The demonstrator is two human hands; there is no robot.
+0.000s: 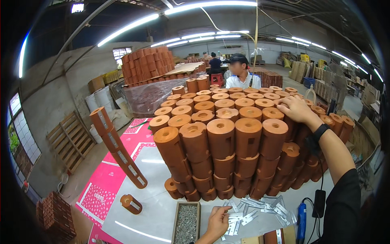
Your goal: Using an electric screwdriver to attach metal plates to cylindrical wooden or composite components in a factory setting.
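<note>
My left hand (219, 222) is low over the grey tabletop, fingers curled and pressed together; whatever they may hold is too small to make out. Beside it lies a loose heap of flat metal plates (244, 216). On its other side stands a wooden box (198, 215) full of screws. Stretched out to the right, my right hand (295, 109) wraps over the top of a reddish-brown wooden cylinder (290, 123) in a big stack. Its palm hides part of that cylinder. Other stacked cylinders (220, 132) have holes in their top faces and slots in their sides.
A blue power screwdriver (301, 223) and a black adapter (319, 203) with cables lie at right. One cylinder with a metal plate (278, 236) sits at the front edge. At left stand a leaning column of cylinders (118, 147) and a single one (131, 204). A co-worker (243, 77) is behind the stack.
</note>
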